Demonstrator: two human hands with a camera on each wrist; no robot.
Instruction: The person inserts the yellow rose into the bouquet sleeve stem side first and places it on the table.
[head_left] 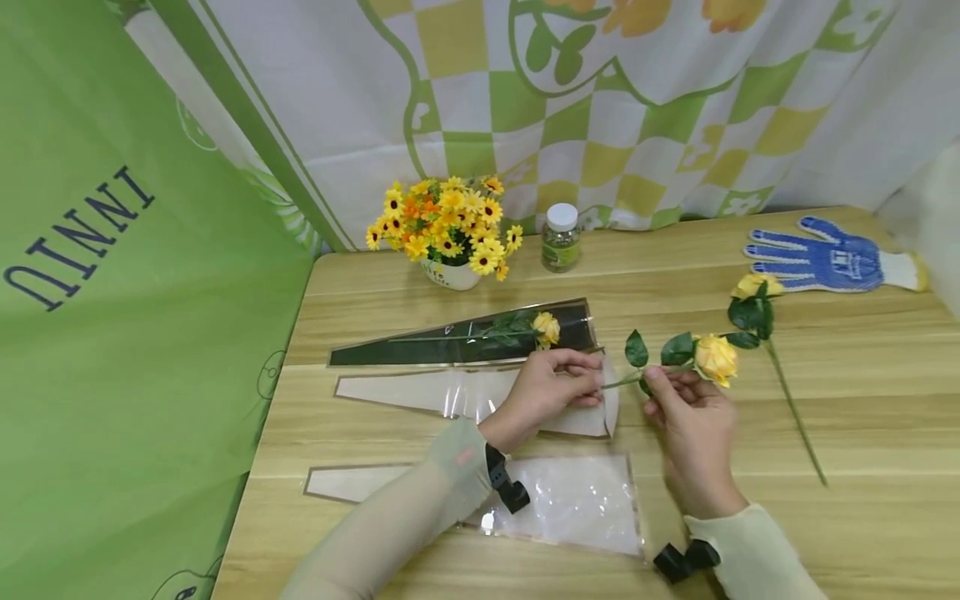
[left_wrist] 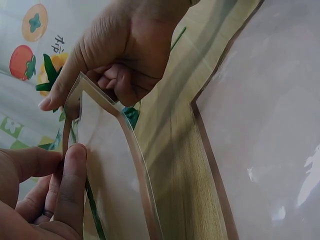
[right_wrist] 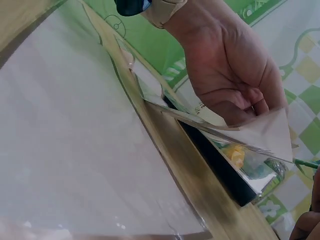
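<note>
Yellow cloth-like petals top the held rose [head_left: 716, 360], which lies over the table between both hands, its bloom toward the right and its green stem reaching the mouth of the white wrapper [head_left: 435, 390]. From the left wrist view the stem seems to run on inside, along one edge. It is probably very light, with a springy, fairly stiff stem; petals and leaves look soft and likely to crush or snag on the film. The stem just under the bloom is the sound place to hold it, and there the right hand [head_left: 697, 429] pinches it between thumb and fingers. The left hand [head_left: 551, 387] pinches the wrapper's rim near its wide mouth. That film looks thin, slick and easy to crease, so a light grip at the edge should serve best.

Just beyond lies the dark wrapper [head_left: 363, 357] with another rose [head_left: 546, 328] in it; nearer the person is a flat pale wrapper [head_left: 581, 504]. To the right, a loose rose [head_left: 759, 287] rests on the table [head_left: 892, 400], beside a blue glove [head_left: 843, 260]. Farther back stand a jar [head_left: 561, 242] and potted flowers [head_left: 450, 221].
</note>
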